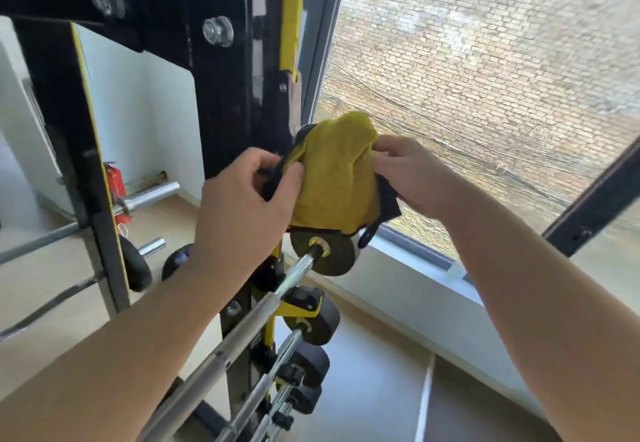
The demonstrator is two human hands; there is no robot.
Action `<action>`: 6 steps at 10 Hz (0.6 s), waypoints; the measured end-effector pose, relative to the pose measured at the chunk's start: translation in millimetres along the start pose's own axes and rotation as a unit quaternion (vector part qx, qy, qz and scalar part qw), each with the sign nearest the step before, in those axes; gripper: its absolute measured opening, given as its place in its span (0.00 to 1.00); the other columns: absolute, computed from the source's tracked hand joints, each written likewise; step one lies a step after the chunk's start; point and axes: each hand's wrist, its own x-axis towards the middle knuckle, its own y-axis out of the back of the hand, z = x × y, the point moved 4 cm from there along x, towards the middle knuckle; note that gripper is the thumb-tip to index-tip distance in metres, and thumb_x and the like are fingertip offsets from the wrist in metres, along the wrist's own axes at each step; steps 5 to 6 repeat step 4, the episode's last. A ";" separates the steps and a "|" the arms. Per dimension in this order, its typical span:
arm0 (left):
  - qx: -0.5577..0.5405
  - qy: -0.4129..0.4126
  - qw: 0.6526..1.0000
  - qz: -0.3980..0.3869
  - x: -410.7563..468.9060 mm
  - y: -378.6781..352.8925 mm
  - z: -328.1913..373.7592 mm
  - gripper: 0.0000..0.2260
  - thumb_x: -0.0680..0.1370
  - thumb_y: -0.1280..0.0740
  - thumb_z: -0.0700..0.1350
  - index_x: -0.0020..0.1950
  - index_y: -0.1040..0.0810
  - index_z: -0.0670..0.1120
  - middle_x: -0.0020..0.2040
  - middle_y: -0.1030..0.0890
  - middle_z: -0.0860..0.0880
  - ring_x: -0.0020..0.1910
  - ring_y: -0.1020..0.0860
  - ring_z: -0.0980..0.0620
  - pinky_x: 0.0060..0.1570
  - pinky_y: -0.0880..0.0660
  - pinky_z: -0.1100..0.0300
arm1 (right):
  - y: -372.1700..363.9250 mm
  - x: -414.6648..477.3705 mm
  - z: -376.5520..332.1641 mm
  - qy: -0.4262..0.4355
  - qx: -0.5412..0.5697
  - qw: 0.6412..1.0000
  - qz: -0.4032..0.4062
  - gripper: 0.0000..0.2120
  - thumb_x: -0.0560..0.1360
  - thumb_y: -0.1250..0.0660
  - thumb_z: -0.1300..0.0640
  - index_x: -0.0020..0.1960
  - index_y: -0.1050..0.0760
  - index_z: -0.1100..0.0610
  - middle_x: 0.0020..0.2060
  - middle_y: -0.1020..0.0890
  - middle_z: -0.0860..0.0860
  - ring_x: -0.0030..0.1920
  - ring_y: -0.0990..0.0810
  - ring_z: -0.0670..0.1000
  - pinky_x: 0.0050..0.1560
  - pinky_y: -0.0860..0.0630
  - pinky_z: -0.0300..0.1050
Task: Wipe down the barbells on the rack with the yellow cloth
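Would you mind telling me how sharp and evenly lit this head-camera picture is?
Head view: daylight evenly lights the yellow cloth, left hand and right hand; the black rack upright is dark and slightly blurred; wide-angle distortion slants the window frame.

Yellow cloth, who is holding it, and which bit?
Both hands hold the crumpled yellow cloth with dark trim: the left hand pinches its left edge, the right hand pinches its right edge.

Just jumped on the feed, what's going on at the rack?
A person holds the yellow cloth with both hands: the left hand pinches its dark-edged left side, the right hand grips the right side. The cloth hangs bunched just above the end plate of a barbell on the rack. More barbells sit below it.
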 end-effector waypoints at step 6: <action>-0.099 0.165 0.971 -0.143 -71.9 -41.0 -16.3 0.18 0.83 0.45 0.56 0.46 0.20 0.50 0.37 0.17 0.52 0.37 0.18 0.57 0.31 0.27 0.71 | -21.7 -67.0 25.9 0.073 0.026 0.989 0.122 0.12 0.76 0.32 0.55 0.57 0.22 0.42 0.49 0.15 0.43 0.48 0.17 0.45 0.50 0.20 0.48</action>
